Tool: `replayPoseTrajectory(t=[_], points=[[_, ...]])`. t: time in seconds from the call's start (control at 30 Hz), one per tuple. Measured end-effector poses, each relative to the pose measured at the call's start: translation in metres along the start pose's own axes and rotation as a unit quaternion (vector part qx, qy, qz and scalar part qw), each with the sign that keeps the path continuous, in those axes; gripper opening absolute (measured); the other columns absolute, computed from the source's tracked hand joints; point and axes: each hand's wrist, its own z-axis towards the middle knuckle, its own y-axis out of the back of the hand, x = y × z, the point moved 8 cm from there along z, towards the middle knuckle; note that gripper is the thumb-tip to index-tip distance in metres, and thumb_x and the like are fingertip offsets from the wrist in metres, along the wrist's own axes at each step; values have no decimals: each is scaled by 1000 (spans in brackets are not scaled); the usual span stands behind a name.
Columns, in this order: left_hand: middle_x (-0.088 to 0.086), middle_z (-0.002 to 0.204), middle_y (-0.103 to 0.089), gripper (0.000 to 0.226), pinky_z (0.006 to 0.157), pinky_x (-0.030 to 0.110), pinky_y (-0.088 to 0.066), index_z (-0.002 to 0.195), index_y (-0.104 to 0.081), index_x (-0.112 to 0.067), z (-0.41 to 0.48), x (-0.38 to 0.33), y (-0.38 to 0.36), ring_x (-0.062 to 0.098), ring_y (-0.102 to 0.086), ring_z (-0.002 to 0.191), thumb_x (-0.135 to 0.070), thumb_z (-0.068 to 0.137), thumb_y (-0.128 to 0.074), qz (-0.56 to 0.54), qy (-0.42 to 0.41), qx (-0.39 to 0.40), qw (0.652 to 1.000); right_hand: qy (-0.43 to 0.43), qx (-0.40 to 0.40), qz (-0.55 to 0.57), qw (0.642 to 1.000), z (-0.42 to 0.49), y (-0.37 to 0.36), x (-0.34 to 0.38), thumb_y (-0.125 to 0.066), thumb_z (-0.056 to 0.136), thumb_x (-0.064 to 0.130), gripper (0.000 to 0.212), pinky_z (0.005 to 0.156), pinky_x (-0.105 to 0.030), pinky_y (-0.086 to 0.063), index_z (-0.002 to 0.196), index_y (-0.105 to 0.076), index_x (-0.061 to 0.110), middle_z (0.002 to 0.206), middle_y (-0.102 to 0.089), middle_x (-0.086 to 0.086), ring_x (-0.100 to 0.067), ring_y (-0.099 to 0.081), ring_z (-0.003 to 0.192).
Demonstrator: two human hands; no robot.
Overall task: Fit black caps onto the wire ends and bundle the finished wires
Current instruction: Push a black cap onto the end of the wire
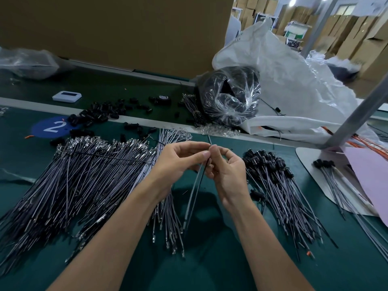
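Left hand (180,159) and right hand (227,166) both pinch one wire (193,192) at centre; loose caps (98,115) at 11 o'clock, capped wires (279,185) at 3 o'clock, bare wires (84,175) at 9 o'clock

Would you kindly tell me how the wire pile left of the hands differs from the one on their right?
The left pile ends in bare metal terminals; the right pile carries black caps. The left pile is bigger and wider than the right pile. Both lie on the green table.
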Motion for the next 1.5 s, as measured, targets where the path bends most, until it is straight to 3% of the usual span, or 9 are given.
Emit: replayPoseTrajectory(t=[0.2, 0.4, 0.53, 0.67, 0.97, 1.1, 1.2, 1.27, 1.5], points=[[27, 96, -70, 36, 96, 61, -46, 112, -67, 5, 4, 8, 2, 29, -64, 74, -13, 81, -67, -38, 18, -1, 999, -15, 9, 8, 1000, -1, -2, -2, -73, 69, 31, 52, 43, -17, -41, 108, -54, 1, 57, -61, 2, -5, -48, 45], [16, 87, -73, 36, 79, 42, -55, 107, -67, -3, 5, 9, 6, 26, -67, 67, -15, 74, -73, -74, 4, -12, 997, -27, 30, 1, 999, -2, -4, -4, -75, 69, 29, 50, 45, -18, -42, 108, -53, 5, 61, -64, -2, -8, -51, 48], [10, 95, -75, 39, 67, 27, -57, 108, -65, -10, 6, 8, 16, 18, -71, 79, -13, 70, -71, -124, -12, -51, 991, -57, 71, -64, 994, -5, -8, -8, -77, 71, 23, 38, 50, -19, -41, 101, -63, 5, 73, -71, -9, -10, -52, 53], [6, 93, -76, 38, 66, 20, -55, 109, -64, -11, 6, 5, 21, 9, -68, 74, -10, 71, -68, -149, -27, -71, 986, -72, 80, -139, 985, -5, -6, -11, -73, 82, 12, 8, 52, -18, -38, 89, -74, 9, 74, -72, -9, -7, -49, 52], [9, 89, -76, 46, 78, 26, -56, 106, -69, -9, 5, 8, 19, 17, -71, 85, -20, 62, -76, -107, -27, -91, 990, -10, 54, -167, 984, -5, -5, -1, -71, 85, 7, 4, 51, -12, -37, 83, -75, 9, 64, -70, -3, -2, -52, 52], [15, 91, -75, 42, 72, 28, -55, 100, -73, -13, 3, 9, 13, 23, -67, 80, -23, 60, -79, -102, -22, -84, 991, 14, 39, -160, 986, -4, -4, 2, -70, 85, 3, 5, 51, -11, -39, 84, -73, 6, 63, -70, 0, 0, -53, 51], [12, 88, -75, 32, 64, 25, -56, 97, -74, -11, 2, 6, 15, 19, -68, 76, -20, 66, -76, -117, -29, -92, 989, 19, 37, -161, 986, -4, -3, 3, -71, 84, 2, 4, 52, -11, -41, 87, -74, 4, 67, -72, -1, -1, -58, 55], [8, 90, -75, 28, 68, 27, -57, 95, -75, -11, 1, 3, 20, 17, -69, 80, -21, 69, -74, -127, -39, -109, 985, 16, 37, -168, 985, -4, -3, 2, -73, 83, 3, 4, 52, -12, -40, 85, -73, 6, 67, -72, -2, -2, -58, 55], [-4, 76, -73, 15, 67, 21, -54, 74, -79, -20, 0, -7, 30, 8, -66, 71, -24, 59, -80, -155, -72, -131, 977, 21, 60, -180, 982, -4, -7, -1, -73, 81, 0, 9, 55, -8, -43, 80, -73, 9, 66, -72, -1, -2, -64, 59]])
